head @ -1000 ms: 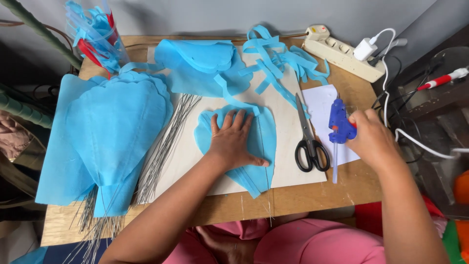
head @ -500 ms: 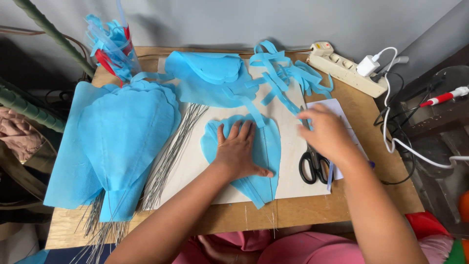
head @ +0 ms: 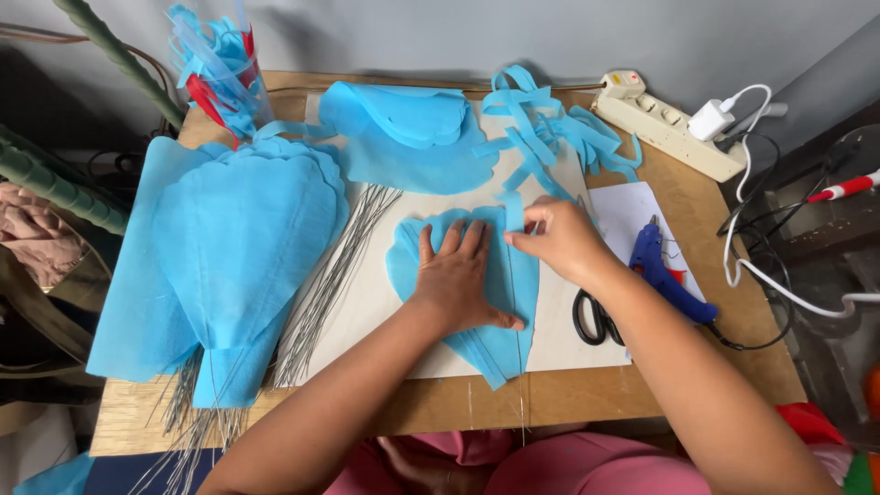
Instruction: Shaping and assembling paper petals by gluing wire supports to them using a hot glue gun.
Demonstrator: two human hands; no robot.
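Left hand (head: 461, 280) flat with fingers spread, pressing a blue fabric petal (head: 477, 312) onto white paper (head: 568, 339) mid-table, right hand (head: 555, 240) pinching a blue fabric strip (head: 513, 213) at the petal's top edge, blue glue gun (head: 665, 275) and scissors (head: 596, 321) just right, white power strip (head: 674, 126) at far corner.

A home craft corner, by the look of it: a small wooden desk (head: 697, 367) pushed against a plain grey wall, strewn with blue fabric petals (head: 238, 247), thin wires (head: 335, 275), scissors (head: 594, 319), a blue glue gun (head: 665, 275) and a power strip (head: 674, 124) at its far right corner.
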